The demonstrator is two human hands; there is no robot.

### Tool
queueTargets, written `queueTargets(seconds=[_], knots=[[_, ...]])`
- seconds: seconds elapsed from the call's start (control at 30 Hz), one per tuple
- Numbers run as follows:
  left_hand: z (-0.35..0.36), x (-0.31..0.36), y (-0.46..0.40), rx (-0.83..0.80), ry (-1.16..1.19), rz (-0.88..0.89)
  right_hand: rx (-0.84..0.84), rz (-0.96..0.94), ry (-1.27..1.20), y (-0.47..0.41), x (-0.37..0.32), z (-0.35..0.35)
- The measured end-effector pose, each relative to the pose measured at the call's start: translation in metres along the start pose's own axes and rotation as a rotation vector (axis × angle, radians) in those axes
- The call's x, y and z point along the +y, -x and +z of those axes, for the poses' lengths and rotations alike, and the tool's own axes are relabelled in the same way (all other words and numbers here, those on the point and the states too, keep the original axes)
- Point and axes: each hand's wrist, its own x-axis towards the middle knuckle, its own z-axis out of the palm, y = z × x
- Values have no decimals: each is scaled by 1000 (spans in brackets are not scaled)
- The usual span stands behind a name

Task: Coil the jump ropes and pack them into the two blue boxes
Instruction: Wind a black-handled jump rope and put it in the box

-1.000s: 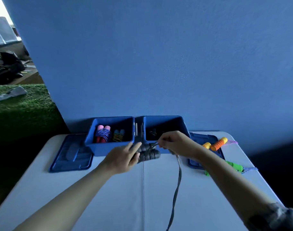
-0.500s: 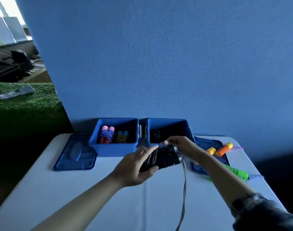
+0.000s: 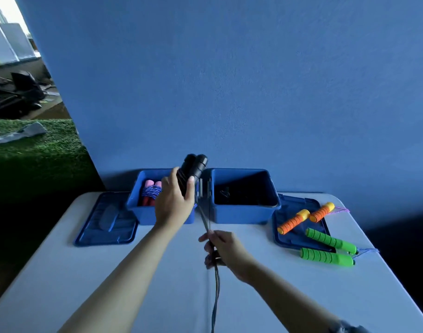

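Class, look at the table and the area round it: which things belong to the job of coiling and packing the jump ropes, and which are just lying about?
Part of the job:
black handles in the left hand
cord in the right hand
left box
right box
orange rope
green rope

Lying about:
cloth on the grass
dark gear behind it

I count two blue boxes (image 3: 244, 207), two lids (image 3: 104, 224), two black handles (image 3: 193, 168), two orange handles (image 3: 294, 221), two green handles (image 3: 330, 241), two pink handles (image 3: 149, 185), two hands (image 3: 174, 203).
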Motion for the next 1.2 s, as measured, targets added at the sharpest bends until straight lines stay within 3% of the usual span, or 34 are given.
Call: queueTargets(seconds=[0.1,0.17,0.27,0.37,0.53,0.73,0.9,1.1,1.2], knots=[[3,-11,-4,-78,-133,-73,67,-1,122,5,-1,7],[9,-23,-2,-168,-224,-25,118,-75,423,8,-5,6],[19,-45,10,-233,-409,189,167,-209,776,12,-18,-2],[22,-58,24,-326,-420,363,197,-237,849,18,-41,-23],[23,-50,44,-411,-420,650,75,-257,960,23,-65,-56],[9,-30,66,-578,-120,796,19,-292,987,4,-76,-97],[-6,-6,70,-576,37,942,-74,-285,980,-5,-65,-111],[-16,10,70,-511,233,860,-41,-258,642,8,-59,-109],[-20,20,70,-462,251,778,144,-227,361,18,-57,-98]])
